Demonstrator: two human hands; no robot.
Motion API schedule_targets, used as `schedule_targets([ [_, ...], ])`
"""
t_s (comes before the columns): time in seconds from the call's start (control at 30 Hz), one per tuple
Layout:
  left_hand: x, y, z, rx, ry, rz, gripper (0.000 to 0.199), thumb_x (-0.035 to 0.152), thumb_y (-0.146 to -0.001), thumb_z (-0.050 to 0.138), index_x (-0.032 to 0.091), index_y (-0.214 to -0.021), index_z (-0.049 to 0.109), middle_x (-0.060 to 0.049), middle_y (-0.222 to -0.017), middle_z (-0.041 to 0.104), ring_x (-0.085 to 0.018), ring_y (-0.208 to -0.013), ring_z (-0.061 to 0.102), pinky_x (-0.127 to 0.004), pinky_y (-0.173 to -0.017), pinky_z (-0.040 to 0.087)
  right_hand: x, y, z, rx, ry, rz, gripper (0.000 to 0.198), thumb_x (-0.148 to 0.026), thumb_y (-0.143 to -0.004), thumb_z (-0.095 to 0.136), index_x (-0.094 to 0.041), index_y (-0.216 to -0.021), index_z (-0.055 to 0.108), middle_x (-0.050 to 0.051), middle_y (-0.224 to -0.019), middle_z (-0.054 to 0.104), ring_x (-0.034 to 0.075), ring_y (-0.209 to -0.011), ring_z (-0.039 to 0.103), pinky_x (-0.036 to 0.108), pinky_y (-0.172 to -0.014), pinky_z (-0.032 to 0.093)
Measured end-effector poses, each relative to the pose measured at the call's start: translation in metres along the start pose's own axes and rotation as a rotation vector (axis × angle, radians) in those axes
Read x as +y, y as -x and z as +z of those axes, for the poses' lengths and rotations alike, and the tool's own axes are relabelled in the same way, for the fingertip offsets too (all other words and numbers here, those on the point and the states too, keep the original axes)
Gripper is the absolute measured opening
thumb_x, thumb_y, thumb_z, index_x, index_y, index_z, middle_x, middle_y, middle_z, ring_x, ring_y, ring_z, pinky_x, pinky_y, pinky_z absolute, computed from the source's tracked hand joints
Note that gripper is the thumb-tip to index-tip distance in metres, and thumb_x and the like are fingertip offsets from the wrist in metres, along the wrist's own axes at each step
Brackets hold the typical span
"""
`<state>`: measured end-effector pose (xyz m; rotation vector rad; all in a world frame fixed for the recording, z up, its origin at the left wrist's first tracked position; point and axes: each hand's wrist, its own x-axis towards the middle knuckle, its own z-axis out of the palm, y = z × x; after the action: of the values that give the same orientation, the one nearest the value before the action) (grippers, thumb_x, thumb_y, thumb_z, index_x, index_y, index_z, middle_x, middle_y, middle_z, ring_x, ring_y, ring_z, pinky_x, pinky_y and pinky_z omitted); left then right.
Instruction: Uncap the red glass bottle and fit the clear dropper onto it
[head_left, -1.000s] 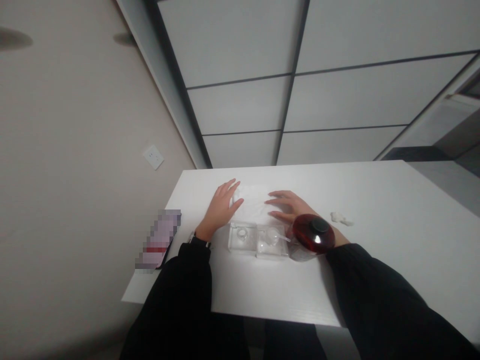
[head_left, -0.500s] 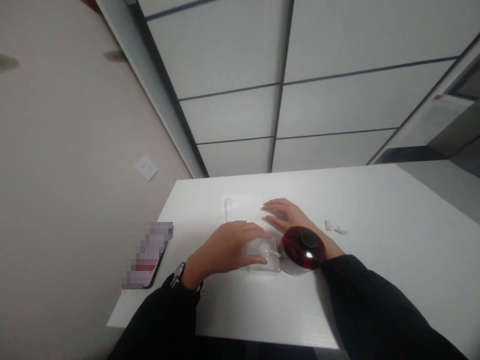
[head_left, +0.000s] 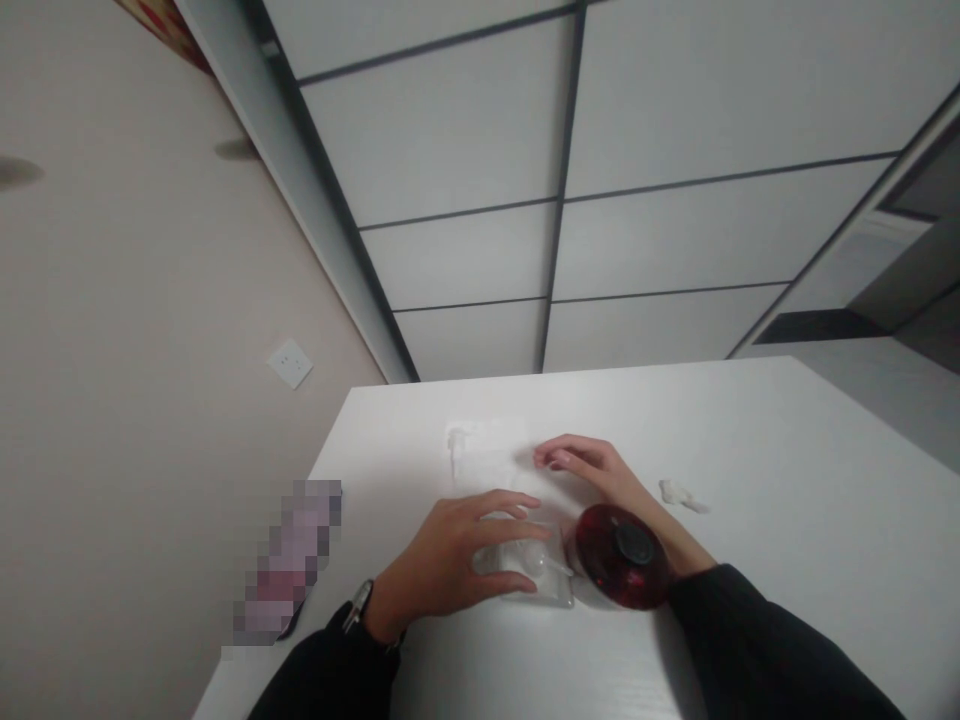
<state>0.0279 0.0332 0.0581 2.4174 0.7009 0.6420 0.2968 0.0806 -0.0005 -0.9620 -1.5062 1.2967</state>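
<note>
My left hand point(head_left: 457, 555) is held over a small clear plastic box point(head_left: 556, 590), its thumb and fingers spread apart. A whitish piece with a thin stem point(head_left: 538, 562) shows at the box, partly hidden by the fingers; whether it lies inside or on top, I cannot tell. Right beside the box stands a round jar with a dark red, shiny lid point(head_left: 611, 560) and a black knob. Beyond the jar, my right hand point(head_left: 589, 465) is low over the table with fingers curled in towards the thumb. Anything between those fingertips is hidden.
A faint, clear flat sheet or tray point(head_left: 487, 450) lies on the white table point(head_left: 750, 430) behind my left hand. To the right is a small crumpled whitish scrap point(head_left: 681, 495). A phone, blurred out point(head_left: 289, 560), rests at the left edge near the wall.
My left hand's fingers have spread and lifted off the clear box. The right hand's fingers have curled inward. The whole view has shifted, so the table sits lower.
</note>
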Motion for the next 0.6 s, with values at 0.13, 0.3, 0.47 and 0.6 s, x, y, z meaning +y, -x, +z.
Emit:
schedule_targets([
  [0.13,-0.001,-0.001,0.003,0.020,0.057,-0.018,0.041,0.053,-0.097,0.074,0.032,-0.132,0.074,-0.004,-0.140,0.075,-0.021,-0.126,0.074,-0.033,-0.108,0.057,-0.013,0.010,0.005,-0.072,-0.164,0.131,0.046,-0.067,-0.090,0.074,-0.022,-0.091,0.083,0.009,-0.095,0.082,0.026,-0.097,0.076,0.045,-0.100,0.057],
  [0.3,-0.002,0.000,0.007,0.040,0.081,-0.050,0.035,0.053,-0.097,0.073,0.028,-0.120,0.080,-0.005,-0.131,0.080,-0.022,-0.117,0.077,-0.033,-0.104,0.058,-0.031,0.021,0.014,-0.121,-0.251,0.151,0.043,-0.066,-0.090,0.075,-0.026,-0.076,0.080,0.005,-0.086,0.081,0.025,-0.089,0.076,0.043,-0.098,0.055],
  [0.47,0.000,-0.002,0.006,0.014,0.095,-0.075,0.038,0.058,-0.098,0.070,0.027,-0.119,0.079,-0.005,-0.127,0.080,-0.022,-0.114,0.078,-0.032,-0.099,0.058,-0.035,0.022,0.017,-0.183,-0.291,0.145,0.039,-0.064,-0.085,0.081,-0.027,-0.071,0.078,0.004,-0.082,0.079,0.023,-0.084,0.074,0.040,-0.087,0.056],
  [0.6,0.002,-0.004,0.004,0.002,0.088,-0.073,0.036,0.057,-0.100,0.067,0.026,-0.115,0.078,-0.004,-0.122,0.080,-0.020,-0.108,0.077,-0.030,-0.093,0.058,-0.035,0.026,0.019,-0.178,-0.352,0.116,0.034,-0.058,-0.082,0.086,-0.027,-0.071,0.079,0.002,-0.082,0.074,0.020,-0.080,0.069,0.035,-0.079,0.053],
])
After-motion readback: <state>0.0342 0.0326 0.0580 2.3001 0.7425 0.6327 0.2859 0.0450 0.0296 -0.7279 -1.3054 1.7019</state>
